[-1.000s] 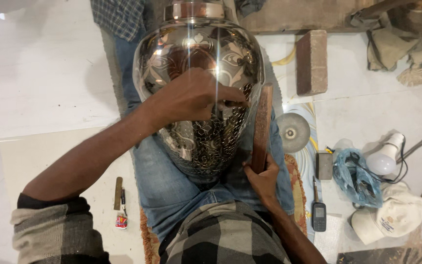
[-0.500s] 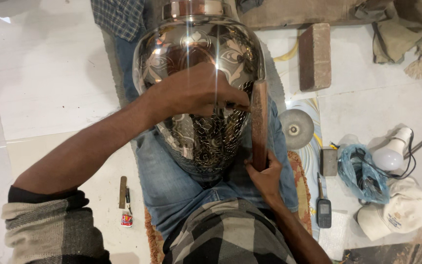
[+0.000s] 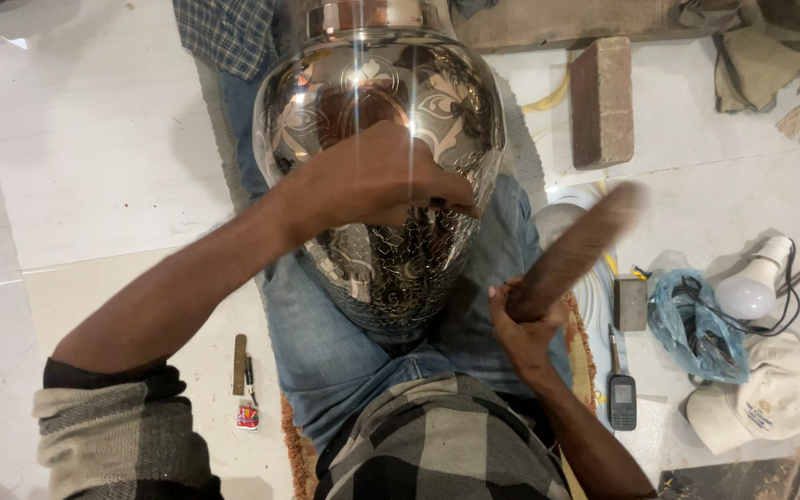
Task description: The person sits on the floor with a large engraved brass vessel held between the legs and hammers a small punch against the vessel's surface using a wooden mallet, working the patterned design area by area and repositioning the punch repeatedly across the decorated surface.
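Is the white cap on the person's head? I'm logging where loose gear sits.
No, the white cap lies on the floor beside the blue plastic bag, to the person's right.

Glossy engraved metal vase point(image 3: 377, 139); matt wooden mallet point(image 3: 576, 250).

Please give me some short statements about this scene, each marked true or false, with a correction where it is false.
1. The left hand rests on the engraved metal vase. True.
2. The right hand holds a glass bottle. False: it grips a wooden stick, which looks blurred.
3. The vase lies across the person's lap, on the blue jeans. True.
4. A white light bulb lies on the floor to the person's left. False: it lies to the right, near a blue plastic bag.
5. A brick stands on the vase. False: it lies on the floor beside it.
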### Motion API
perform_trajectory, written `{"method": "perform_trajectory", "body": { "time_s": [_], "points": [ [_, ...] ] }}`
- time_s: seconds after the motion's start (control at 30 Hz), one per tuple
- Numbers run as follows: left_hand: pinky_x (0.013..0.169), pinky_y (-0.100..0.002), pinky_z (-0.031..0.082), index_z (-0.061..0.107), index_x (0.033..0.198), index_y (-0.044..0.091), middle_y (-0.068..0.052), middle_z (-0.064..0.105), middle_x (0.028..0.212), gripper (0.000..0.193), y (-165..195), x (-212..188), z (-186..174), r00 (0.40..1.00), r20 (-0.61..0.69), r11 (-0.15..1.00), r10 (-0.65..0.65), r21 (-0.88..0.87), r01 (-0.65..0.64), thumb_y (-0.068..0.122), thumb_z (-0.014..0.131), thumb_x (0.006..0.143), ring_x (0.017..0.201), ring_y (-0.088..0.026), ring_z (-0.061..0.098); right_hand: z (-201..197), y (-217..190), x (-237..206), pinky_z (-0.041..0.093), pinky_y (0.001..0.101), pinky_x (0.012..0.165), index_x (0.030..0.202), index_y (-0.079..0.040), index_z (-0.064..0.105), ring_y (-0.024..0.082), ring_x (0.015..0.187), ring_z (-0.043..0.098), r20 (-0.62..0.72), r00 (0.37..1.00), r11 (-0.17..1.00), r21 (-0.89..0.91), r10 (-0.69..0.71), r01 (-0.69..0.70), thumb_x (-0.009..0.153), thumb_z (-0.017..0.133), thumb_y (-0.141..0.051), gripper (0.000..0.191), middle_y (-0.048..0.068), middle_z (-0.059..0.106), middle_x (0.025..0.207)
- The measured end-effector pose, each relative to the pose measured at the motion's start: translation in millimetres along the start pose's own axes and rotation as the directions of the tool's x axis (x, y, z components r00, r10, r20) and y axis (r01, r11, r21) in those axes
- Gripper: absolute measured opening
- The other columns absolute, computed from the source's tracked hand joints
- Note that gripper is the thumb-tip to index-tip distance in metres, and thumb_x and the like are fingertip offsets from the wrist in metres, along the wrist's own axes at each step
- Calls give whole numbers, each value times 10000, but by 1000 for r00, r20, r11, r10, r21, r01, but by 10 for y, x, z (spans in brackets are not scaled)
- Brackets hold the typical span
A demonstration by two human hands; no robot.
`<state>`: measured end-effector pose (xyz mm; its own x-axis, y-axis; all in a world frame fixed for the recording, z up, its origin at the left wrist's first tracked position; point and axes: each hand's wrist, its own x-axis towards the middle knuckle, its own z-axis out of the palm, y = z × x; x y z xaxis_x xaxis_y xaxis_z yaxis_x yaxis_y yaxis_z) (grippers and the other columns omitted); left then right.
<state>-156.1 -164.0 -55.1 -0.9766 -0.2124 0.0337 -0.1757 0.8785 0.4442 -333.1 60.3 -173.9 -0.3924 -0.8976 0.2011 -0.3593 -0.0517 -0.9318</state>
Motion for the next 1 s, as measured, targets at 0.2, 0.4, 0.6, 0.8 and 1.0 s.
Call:
{"method": "perform_trajectory", "body": {
  "time_s": [0.2, 0.4, 0.6, 0.8, 1.0],
  "points": [
    [350, -248, 382, 708, 1293, 247, -15, 659, 585, 632, 150, -260, 167, 954, -132, 961, -270, 27, 276, -95, 653, 765, 421, -79, 478, -325, -215, 482, 549, 306, 517, 940, 0, 674, 170, 576, 659, 176, 965, 957, 182, 196, -227, 858, 793, -44, 151, 64, 698, 765],
    [538, -245, 541, 660, 1310, 155, -30, 788, 975, 550, 211, -405, 466, 805, -537, 965, -251, -77, 249, -105, 580, 832, 667, -122, 674, -544, -619, 1085, 470, 425, 606, 1063, -9, 612, 321, 700, 577, 353, 936, 997, -73, 18, 8, 847, 716, -62, 245, 151, 627, 806],
    [633, -337, 589, 716, 1180, 24, -96, 757, 872, 453, 339, -550, 834, 573, -708, 884, -413, -160, 439, -51, 564, 760, 688, -204, 712, -661, -945, 1528, 489, 414, 534, 981, -12, 566, 301, 604, 674, 607, 794, 892, -375, 32, 251, 712, 687, -103, 309, 159, 657, 716],
    [717, -314, 604, 702, 1139, -10, -158, 760, 945, 340, 533, -330, 1087, 142, -877, 805, -459, -343, 484, -111, 575, 840, 792, -214, 760, -566, -1188, 1646, 466, 472, 547, 917, -22, 587, 343, 559, 644, 699, 705, 756, -523, 116, 394, 635, 728, -66, 319, 153, 655, 667],
    [823, -263, 637, 645, 1199, -55, -122, 764, 1010, 203, 622, -97, 1240, -111, -851, 800, -513, -521, 297, -105, 565, 1019, 928, -176, 776, -426, -1202, 1659, 500, 414, 555, 1044, -11, 646, 303, 614, 686, 688, 724, 876, -328, -36, 355, 651, 713, -29, 399, 141, 682, 722]
  ]
}}
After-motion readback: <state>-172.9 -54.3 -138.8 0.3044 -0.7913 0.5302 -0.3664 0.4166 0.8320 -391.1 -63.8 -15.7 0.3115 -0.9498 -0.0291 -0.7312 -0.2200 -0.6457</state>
